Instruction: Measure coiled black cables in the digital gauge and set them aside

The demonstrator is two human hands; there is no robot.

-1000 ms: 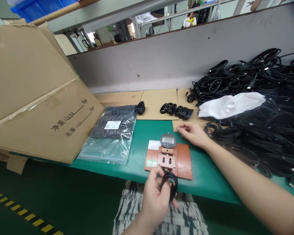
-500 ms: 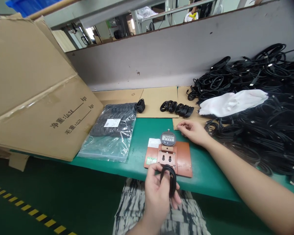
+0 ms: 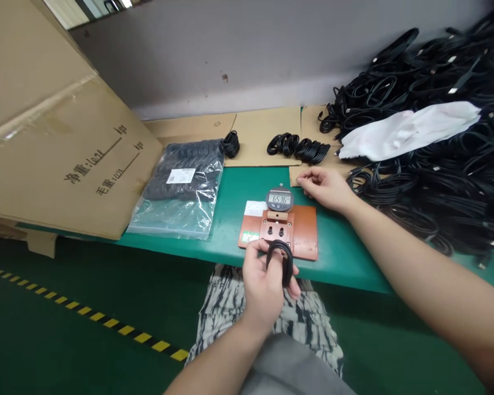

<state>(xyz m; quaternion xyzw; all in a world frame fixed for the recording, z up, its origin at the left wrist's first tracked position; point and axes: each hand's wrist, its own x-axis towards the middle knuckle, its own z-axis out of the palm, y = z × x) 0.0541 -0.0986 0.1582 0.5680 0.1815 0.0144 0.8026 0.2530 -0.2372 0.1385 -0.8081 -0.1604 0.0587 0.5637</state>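
My left hand [image 3: 263,280] is closed around a coiled black cable [image 3: 286,263], its thumb pressed through the loop. The coil is at the front end of a digital dial gauge [image 3: 279,199] mounted on an orange-brown base plate [image 3: 305,233]; whether it touches the fixture I cannot tell. Digits that look like 6536 show on the display. To the right of the gauge, my right hand [image 3: 323,186] has its fingertips pinched together beside the cardboard edge. Anything between those fingertips is too small or hidden to make out.
A clear bag of black cable coils [image 3: 181,181] lies at left beside a large cardboard box [image 3: 66,131]. Bundled coils [image 3: 298,148] rest on cardboard sheets [image 3: 267,123] along the back wall. At right is a heap of black cables [image 3: 415,203] with a white cloth item [image 3: 407,131] on top.
The view has tilted downward, so the bench appears higher. The gauge's displayed number has changed. Both hands keep nearly the same pose, the left still holding the coiled cable.
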